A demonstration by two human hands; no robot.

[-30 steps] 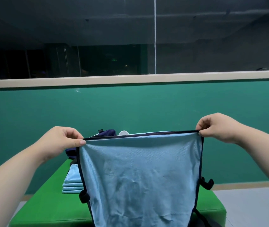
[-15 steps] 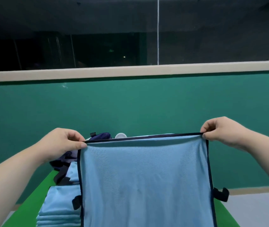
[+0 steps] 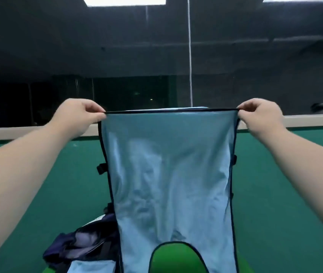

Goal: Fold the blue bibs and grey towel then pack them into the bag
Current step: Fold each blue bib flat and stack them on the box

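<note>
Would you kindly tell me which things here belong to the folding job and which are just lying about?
Job: blue bib, pinched at its top corners by the left hand and right hand; dark bag; light blue cloth beside it.
Lying about: green wall; beige ledge; ceiling light panel.

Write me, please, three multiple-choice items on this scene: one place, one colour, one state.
1. Where is the bag relative to the bib? A) lower left B) right C) above
2. What colour is the bib's trim? A) red B) dark C) white
3. The bib is: A) folded flat B) packed C) hanging spread
Answers: 1 A, it lies at the bib's lower left. 2 B, a dark edge borders it. 3 C, the left hand and right hand pinch its top corners.
</note>
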